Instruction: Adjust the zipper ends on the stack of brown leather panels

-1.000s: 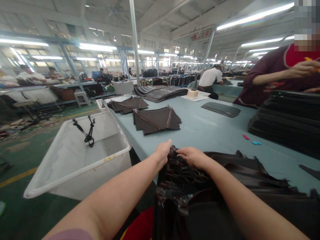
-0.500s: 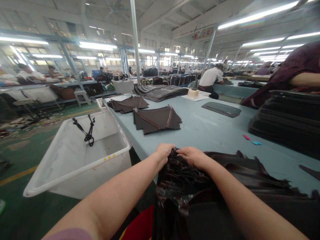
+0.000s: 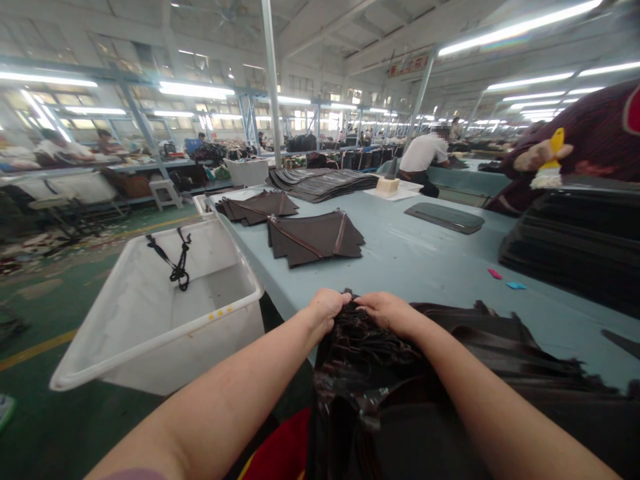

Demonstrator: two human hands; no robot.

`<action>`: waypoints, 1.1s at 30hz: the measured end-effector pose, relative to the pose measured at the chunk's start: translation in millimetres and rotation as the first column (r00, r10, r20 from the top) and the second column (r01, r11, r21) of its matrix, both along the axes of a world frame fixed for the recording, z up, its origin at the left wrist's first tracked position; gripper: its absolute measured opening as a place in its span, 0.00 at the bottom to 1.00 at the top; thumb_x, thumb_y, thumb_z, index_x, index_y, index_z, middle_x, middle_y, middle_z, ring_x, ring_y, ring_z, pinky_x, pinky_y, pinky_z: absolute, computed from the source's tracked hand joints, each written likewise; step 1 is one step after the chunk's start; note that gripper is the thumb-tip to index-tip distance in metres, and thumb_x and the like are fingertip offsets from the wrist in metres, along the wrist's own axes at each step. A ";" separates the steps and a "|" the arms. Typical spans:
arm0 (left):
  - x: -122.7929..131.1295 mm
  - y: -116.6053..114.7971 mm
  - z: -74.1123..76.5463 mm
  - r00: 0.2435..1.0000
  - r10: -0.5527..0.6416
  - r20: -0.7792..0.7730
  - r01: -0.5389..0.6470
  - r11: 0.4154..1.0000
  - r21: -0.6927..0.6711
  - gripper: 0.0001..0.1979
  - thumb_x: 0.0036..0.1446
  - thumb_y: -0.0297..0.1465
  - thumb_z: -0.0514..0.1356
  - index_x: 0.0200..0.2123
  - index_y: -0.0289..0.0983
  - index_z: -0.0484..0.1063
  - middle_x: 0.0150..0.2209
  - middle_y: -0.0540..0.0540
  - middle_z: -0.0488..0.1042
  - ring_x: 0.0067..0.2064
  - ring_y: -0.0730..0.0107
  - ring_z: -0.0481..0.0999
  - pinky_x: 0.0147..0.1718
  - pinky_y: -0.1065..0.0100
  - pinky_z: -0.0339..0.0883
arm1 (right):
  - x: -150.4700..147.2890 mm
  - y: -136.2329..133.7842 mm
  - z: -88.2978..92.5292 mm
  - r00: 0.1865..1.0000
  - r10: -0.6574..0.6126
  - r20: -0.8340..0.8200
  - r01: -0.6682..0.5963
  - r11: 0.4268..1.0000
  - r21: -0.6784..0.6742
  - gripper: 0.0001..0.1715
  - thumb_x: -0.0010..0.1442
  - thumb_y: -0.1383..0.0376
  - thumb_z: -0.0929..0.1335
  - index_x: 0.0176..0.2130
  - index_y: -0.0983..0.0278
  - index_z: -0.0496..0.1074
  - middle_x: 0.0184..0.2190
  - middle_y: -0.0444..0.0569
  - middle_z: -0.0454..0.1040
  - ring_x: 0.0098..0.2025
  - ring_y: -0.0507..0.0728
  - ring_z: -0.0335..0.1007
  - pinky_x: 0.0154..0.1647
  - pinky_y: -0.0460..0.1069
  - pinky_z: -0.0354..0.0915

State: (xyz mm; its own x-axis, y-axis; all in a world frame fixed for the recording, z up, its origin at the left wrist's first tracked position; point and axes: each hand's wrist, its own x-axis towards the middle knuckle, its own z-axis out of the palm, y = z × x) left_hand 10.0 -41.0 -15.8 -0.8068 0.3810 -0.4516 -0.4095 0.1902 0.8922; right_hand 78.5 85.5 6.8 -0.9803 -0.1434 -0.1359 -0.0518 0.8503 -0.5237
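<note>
A thick pile of dark brown, glossy leather-like pieces lies at the near edge of the table, close to my body. My left hand is closed on the far left corner of the pile, its thumb and fingers pinching the edge of a piece. Right beside it, my right hand pinches the same bunched edge with thumb and forefinger. The fingertips of both hands nearly meet. How many layers they grip is hidden. More dark pieces spread to the right, under and past my right forearm.
Two stacks of brown panels lie ahead on the blue-grey table. A white bin with a black cord stands left. At right, a co-worker's hand holds a yellow brush above a tall black stack.
My hands stay at the same corner of the pile with barely any shift. The co-worker's hand with the yellow brush has come into view at right.
</note>
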 end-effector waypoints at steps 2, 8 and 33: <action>2.2 -4.2 -0.3 0.999 -0.039 -0.003 0.039 0.998 0.054 0.08 0.44 0.24 0.59 0.16 0.33 0.66 0.15 0.50 0.67 0.18 0.75 0.65 0.19 0.73 0.57 | 0.3 -0.8 -0.4 1.000 -0.003 0.002 0.003 1.000 0.003 0.16 0.55 0.62 0.60 0.36 0.62 0.74 0.31 0.48 0.74 0.34 0.56 0.68 0.35 0.46 0.60; 17.2 -17.3 2.8 0.993 -0.110 -0.032 0.114 0.979 0.170 0.03 0.43 0.25 0.59 0.20 0.32 0.69 0.17 0.49 0.69 0.19 0.75 0.66 0.20 0.73 0.59 | 1.1 1.2 2.9 0.989 -0.138 -0.060 0.136 0.990 -0.034 0.15 0.53 0.63 0.61 0.32 0.64 0.75 0.27 0.48 0.75 0.31 0.56 0.68 0.33 0.46 0.60; 50.0 -36.5 29.2 0.839 -0.243 -0.488 0.164 0.966 -0.198 0.19 0.51 0.38 0.51 0.12 0.35 0.58 0.14 0.54 0.54 0.21 0.76 0.56 0.23 0.71 0.49 | -50.8 32.4 -27.3 0.968 -0.200 0.149 0.108 0.874 0.473 0.14 0.46 0.69 0.68 0.36 0.68 0.74 0.40 0.60 0.72 0.44 0.64 0.67 0.43 0.51 0.61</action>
State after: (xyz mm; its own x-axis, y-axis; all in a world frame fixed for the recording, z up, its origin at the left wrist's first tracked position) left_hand 60.0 -77.5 13.4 -0.8484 0.5252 -0.0656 0.1514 0.3595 0.9208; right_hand 27.6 117.8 -20.5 -0.9343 0.1310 -0.3316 0.1595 0.9854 -0.0601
